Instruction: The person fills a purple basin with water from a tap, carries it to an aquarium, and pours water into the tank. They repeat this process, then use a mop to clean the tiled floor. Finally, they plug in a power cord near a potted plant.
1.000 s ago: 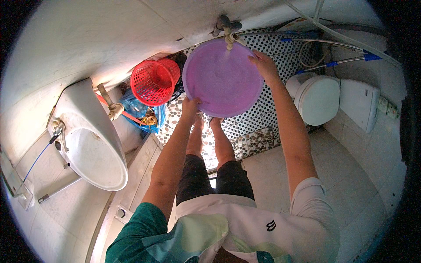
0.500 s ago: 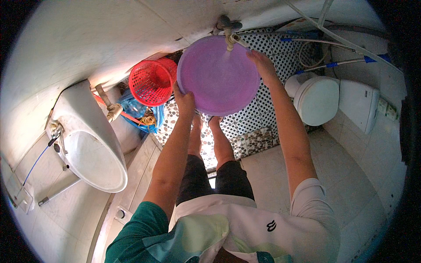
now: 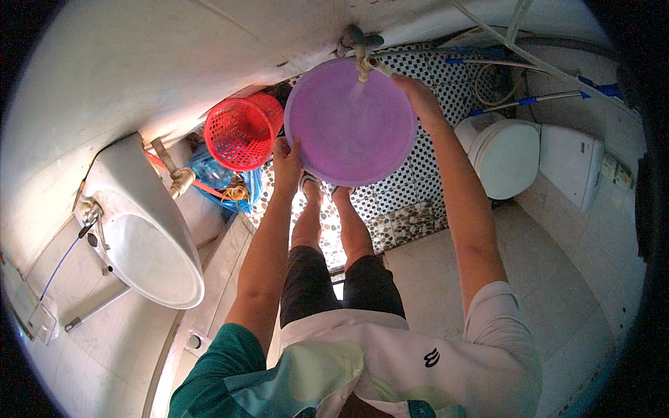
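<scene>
Between left grip [image 3: 286, 164] and right grip [image 3: 419, 99] — basin [image 3: 352, 132]

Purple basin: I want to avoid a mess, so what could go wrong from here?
The tap seems to be running into the basin, which could splash or overflow. The left hand is at the basin's edge, where a slip might tip it. The feet show close by its near edge, so they could get wet or knocked.

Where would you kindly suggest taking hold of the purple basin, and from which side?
I'd grip the purple basin by its left and right rim, coming from the person's near side: it is wide and round, and the tap overhangs the far edge.
</scene>
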{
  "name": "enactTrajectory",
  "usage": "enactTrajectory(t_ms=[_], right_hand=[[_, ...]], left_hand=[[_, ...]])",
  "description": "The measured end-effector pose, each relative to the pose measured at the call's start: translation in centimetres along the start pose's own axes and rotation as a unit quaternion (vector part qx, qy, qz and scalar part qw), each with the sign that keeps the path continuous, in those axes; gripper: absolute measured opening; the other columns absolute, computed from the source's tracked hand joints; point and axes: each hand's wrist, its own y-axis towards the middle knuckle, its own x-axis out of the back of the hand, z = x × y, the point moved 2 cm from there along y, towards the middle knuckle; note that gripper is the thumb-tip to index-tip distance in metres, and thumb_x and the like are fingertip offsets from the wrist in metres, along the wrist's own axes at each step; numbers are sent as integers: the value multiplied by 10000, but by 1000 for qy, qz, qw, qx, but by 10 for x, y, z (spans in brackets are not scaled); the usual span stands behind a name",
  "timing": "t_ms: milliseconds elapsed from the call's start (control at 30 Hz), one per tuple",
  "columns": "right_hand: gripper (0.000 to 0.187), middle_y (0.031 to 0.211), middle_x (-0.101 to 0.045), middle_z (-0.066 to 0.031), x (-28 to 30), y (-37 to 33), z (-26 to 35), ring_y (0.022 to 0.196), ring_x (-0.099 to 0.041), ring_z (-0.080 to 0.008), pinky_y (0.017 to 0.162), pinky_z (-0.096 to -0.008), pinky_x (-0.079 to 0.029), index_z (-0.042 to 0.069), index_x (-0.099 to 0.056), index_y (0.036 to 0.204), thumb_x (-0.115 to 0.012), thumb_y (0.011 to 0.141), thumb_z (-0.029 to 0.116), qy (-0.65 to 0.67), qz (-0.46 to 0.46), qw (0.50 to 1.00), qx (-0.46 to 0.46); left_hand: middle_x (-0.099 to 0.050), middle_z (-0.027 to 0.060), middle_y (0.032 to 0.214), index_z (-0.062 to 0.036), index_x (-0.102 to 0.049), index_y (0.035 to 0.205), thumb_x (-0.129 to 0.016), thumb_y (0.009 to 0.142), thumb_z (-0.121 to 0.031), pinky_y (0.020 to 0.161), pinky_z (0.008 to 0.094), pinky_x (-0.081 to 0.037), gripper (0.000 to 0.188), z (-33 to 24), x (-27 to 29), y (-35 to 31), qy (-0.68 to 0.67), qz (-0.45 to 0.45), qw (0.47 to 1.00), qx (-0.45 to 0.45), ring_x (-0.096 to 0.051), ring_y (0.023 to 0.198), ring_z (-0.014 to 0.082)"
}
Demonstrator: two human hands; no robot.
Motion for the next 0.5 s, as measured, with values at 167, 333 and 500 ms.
enactTrajectory(t_ms=[167, 333, 500], right_hand=[[625, 1089, -749, -156, -1, -1, 3, 971, -698, -288, 906, -432, -511, -7, -732, 1178, -516, 1041, 563, 52, -6, 999, 3], [705, 1224, -725, -162, 1, -6, 11, 1078, -689, -290, 976, -426, -500, -31, -701, 1257, -554, 1007, 611, 87, 8, 996, -22], [700, 1233, -726, -158, 0, -15, 25, 1111, -689, -289, 1017, -408, -498, -11, -697, 1288, -566, 1003, 615, 77, -23, 996, -35]], left_hand=[[-629, 32, 989, -45, -560, 1177, -572, 1099, -309, 733, 291, -514, 275, 1, 4, -6, -31, 14, 999, 17, -588, 846, 122], [-636, 30, 1070, -53, -564, 1349, -504, 1116, -437, 699, 299, -527, 453, 1, 8, -9, 30, 29, 998, 51, -596, 876, 130], [-629, 40, 1080, -49, -552, 1366, -480, 1123, -459, 699, 301, -533, 483, 2, 6, -13, 17, 23, 999, 44, -601, 894, 135]])
